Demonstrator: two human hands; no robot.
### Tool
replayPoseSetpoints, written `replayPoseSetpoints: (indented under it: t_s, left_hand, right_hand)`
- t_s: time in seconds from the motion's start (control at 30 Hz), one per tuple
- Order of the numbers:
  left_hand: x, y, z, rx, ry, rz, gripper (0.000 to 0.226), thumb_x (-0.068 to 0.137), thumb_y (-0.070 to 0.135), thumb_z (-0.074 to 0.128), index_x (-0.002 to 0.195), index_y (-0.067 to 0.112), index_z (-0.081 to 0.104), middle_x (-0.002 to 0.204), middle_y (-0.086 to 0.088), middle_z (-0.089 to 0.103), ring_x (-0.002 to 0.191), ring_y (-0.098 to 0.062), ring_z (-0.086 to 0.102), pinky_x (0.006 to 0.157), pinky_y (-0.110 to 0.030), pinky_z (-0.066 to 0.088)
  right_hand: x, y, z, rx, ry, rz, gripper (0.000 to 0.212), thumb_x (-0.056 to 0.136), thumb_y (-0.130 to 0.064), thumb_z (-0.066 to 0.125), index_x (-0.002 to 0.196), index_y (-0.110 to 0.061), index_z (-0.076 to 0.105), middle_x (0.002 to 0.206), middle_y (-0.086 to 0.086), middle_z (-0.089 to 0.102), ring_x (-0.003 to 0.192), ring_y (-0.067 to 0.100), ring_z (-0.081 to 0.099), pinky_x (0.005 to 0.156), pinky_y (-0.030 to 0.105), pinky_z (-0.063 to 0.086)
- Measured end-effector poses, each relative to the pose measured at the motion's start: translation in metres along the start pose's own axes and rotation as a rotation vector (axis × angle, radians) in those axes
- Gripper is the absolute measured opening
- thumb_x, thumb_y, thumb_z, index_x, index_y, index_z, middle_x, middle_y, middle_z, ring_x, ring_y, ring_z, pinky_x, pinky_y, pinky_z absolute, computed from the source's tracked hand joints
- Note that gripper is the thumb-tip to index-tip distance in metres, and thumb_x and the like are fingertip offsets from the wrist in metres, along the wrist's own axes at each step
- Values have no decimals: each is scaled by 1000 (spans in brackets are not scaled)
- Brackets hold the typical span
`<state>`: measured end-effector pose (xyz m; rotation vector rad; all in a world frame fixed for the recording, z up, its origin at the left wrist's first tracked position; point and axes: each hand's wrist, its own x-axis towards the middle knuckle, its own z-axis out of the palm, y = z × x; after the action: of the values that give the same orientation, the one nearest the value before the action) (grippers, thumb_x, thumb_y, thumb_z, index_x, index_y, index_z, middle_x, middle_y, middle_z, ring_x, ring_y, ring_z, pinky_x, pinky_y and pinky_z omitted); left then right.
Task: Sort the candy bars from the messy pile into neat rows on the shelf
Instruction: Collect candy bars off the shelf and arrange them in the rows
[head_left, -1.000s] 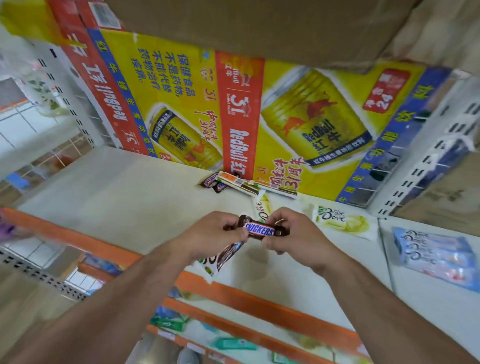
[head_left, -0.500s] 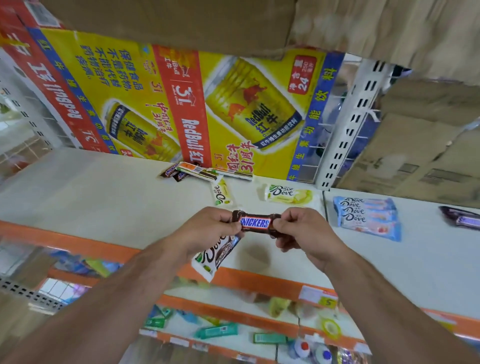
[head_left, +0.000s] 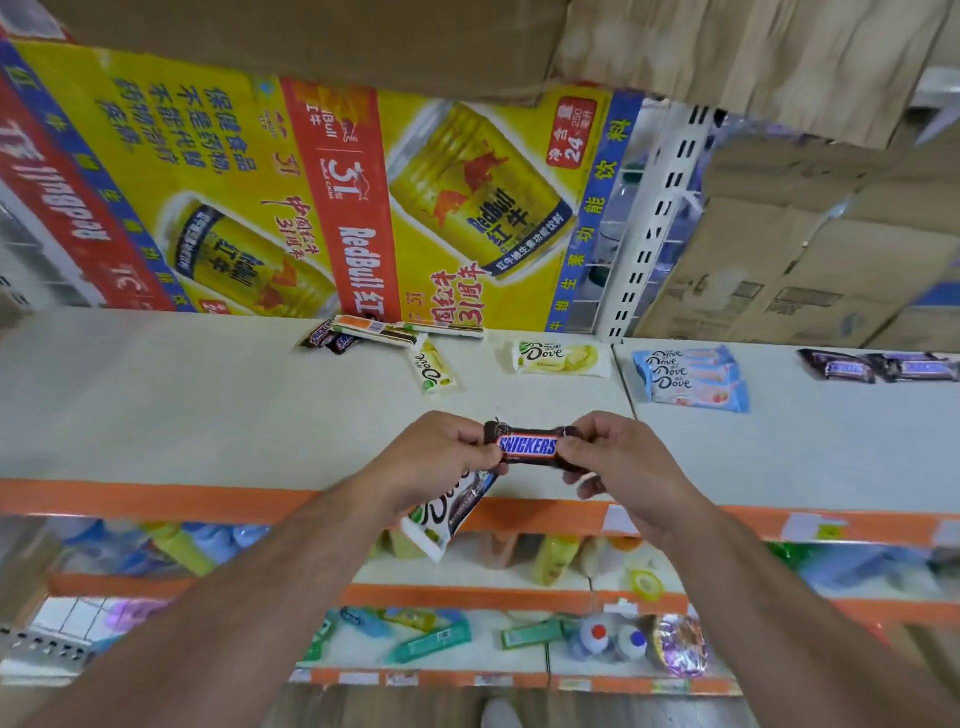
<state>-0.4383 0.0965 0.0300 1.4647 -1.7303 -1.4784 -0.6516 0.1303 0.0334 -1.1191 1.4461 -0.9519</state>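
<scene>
while pinching snickers bar (head_left: 527, 447) at both ends over shelf (head_left: 208, 405) front in curled fingers (head_left: 584, 441), left hand (head_left: 441, 457) also clutching dove bar (head_left: 447, 514): carry rightward, long axis sideways, to snickers row (head_left: 878, 366), nearer right hand (head_left: 623, 462).

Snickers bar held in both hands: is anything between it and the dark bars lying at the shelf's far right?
Yes, partly: the blue Dove stack lies on the shelf between the Snickers bar and the dark bars. Carried above the shelf, it would likely pass over the stack.
</scene>
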Motion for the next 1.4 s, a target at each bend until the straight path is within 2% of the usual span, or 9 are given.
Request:
replayPoseSetpoints:
  t_s: [0.1,0.17,0.3,0.47,0.7,0.97,1.13,1.23,1.4]
  left_hand:
    - [-1,5,18,20,-97,46,13,89,31,65,87,27,77,95,-16,73,80,-17,51,76,-34,33]
    - [-2,9,31,78,-134,92,16,87,34,66,82,22,73,79,-11,71,70,-12,52,67,-26,35]
    - [-3,22,53,169,-176,162,12,80,7,63,83,15,72,57,12,56,44,-3,44,42,-15,31]
    - [0,51,90,441,-236,319,25,82,4,56,94,22,69,82,14,63,68,-1,56,51,-11,38]
    - [19,89,167,634,-319,383,37,79,-2,46,95,29,57,85,2,60,77,-22,59,59,-32,43]
    - [47,147,273,620,-312,328,41,86,10,56,107,41,38,97,-4,62,53,-22,57,39,-29,46]
    - [68,174,326,617,-295,310,63,82,1,52,124,43,30,120,-7,62,59,-21,60,40,-32,50]
    - [83,187,344,671,-291,293,74,81,-2,51,135,41,24,126,-8,59,58,-14,57,39,-23,44]
    - [124,199,359,713,-297,293,68,82,0,47,132,42,32,123,-3,58,63,-12,55,48,-24,45]
  right_hand:
    - [-22,7,-11,33,3,-20,11,87,-5,69,98,-4,67,72,5,67,64,17,57,58,31,47]
    - [-35,14,-21,53,58,-30,12,86,-1,70,97,-3,67,67,8,63,61,21,53,59,33,47]
    - [-59,29,-47,155,216,1,10,84,4,68,92,-1,65,65,10,58,61,22,51,59,35,44]
    - [-87,45,-82,197,314,-15,8,85,2,68,90,-3,65,64,8,60,61,20,52,60,36,44]
    - [-109,65,-155,208,361,-56,10,85,4,67,94,3,62,60,4,56,55,17,49,54,31,43]
    - [-113,85,-282,174,353,-82,15,85,3,69,98,6,61,58,6,54,54,20,47,50,27,41]
    - [-112,94,-352,134,354,-87,14,83,-1,72,94,-1,64,60,7,57,57,23,50,53,34,41]
    - [-103,98,-380,111,358,-81,10,84,-3,72,92,-2,65,60,6,59,58,23,52,56,35,43]
    - [-75,98,-412,127,341,-62,8,85,1,69,91,-1,65,58,3,58,58,21,51,56,34,44]
